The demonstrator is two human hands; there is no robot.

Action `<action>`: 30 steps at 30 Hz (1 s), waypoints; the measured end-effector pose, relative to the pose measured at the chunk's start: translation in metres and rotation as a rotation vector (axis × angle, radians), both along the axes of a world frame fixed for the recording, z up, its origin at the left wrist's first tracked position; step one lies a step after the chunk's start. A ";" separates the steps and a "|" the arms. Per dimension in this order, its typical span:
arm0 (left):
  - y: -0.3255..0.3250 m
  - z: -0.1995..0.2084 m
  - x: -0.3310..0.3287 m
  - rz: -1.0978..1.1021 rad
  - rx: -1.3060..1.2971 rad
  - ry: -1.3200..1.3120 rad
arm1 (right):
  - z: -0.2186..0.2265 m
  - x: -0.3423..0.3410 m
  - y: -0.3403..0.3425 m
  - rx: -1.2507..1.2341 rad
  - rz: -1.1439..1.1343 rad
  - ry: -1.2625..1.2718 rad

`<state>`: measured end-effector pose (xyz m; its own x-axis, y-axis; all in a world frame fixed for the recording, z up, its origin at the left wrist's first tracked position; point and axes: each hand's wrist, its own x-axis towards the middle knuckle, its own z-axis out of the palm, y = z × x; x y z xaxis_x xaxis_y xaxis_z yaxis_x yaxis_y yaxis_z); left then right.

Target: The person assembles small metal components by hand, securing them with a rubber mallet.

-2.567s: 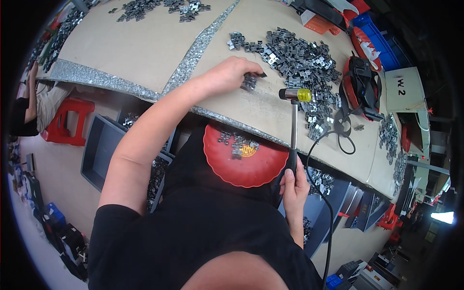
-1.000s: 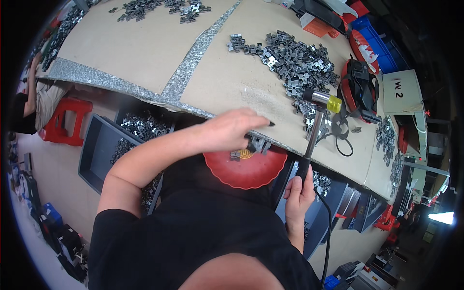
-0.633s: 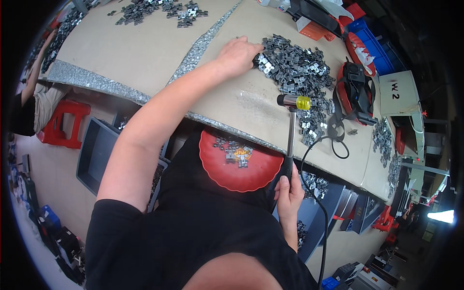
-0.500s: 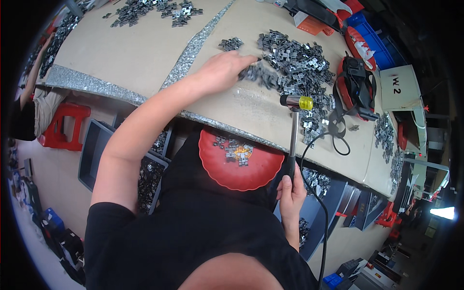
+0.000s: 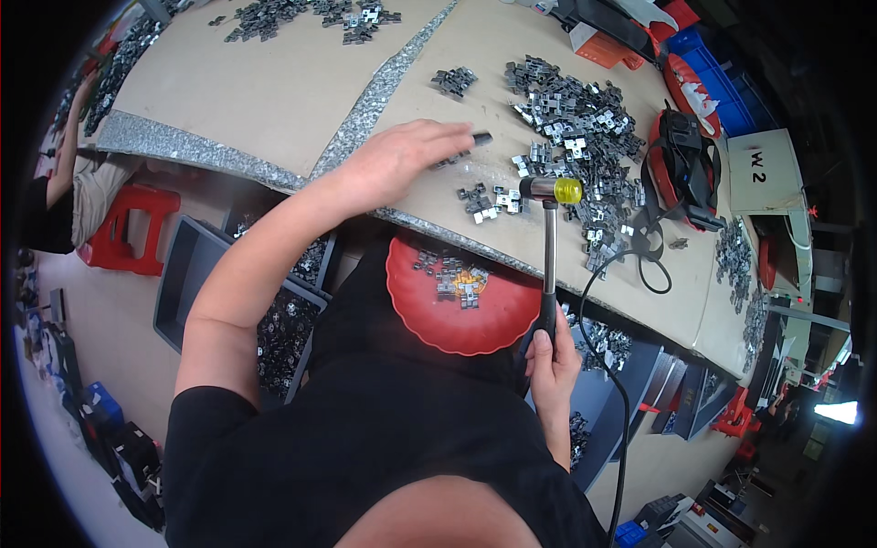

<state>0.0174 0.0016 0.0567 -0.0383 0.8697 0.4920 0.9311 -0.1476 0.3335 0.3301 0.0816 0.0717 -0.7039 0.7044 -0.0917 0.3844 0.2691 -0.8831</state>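
Note:
My left hand (image 5: 402, 163) reaches over the table with its fingers stretched out and palm down. Small metal clips (image 5: 453, 159) lie partly hidden under it. At its fingertips shows a small dark piece (image 5: 481, 140); whether it is gripped is unclear. A few more loose clips (image 5: 489, 203) lie to its right, beside the large heap of clips (image 5: 594, 128). My right hand (image 5: 553, 370) is closed round the black grip of a mallet (image 5: 550, 247), held upright with its yellow-tipped head above the table. On my lap rests a red scalloped plate (image 5: 461, 338) holding several clips.
Another small pile of clips (image 5: 454, 82) lies farther back. Black headgear with straps (image 5: 681, 169) stands at the right, its cable (image 5: 625, 411) running down past my right hand. Grey bins (image 5: 187, 292) stand below the table edge. A person's arm (image 5: 66, 151) shows far left.
My left hand has drawn back toward me and left, with some clips shifted away from the large heap. The mallet stays in my right hand, almost unmoved.

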 end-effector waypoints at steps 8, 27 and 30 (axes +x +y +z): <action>-0.004 -0.012 0.035 0.494 -0.070 -0.377 | 0.002 -0.004 -0.006 0.004 0.221 -0.151; 0.017 -0.002 0.055 0.219 -0.128 -0.479 | -0.007 -0.007 0.000 0.296 0.123 -0.235; 0.017 -0.007 0.053 0.217 -0.068 -0.536 | -0.002 -0.009 -0.001 0.304 0.113 -0.271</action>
<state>0.0707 0.0181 0.0492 -0.4473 0.8433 0.2980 0.6363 0.0659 0.7687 0.3213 0.0805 0.0694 -0.7570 0.6480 -0.0839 0.5450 0.5553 -0.6282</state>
